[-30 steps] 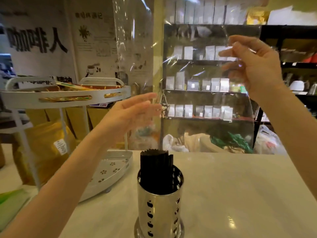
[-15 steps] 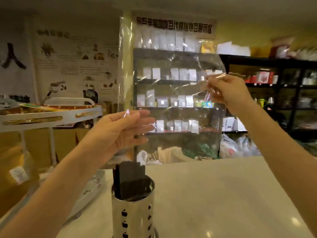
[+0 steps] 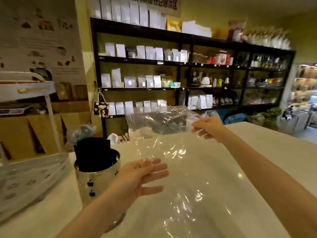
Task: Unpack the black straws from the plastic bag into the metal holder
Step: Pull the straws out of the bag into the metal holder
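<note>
- Right hand (image 3: 206, 127) pinches the empty bag (image 3: 164, 134); left hand (image 3: 144, 174) lies flat, fingers straight, under it.
- Risk: the trailing bag could snag the straws (image 3: 93, 152) and tip the holder (image 3: 96, 179).

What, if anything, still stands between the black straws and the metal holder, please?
Nothing visible does: the black straws already stand in the metal holder. The clear plastic bag looks empty, pinched by the right hand, with the open left hand beside it.
</note>
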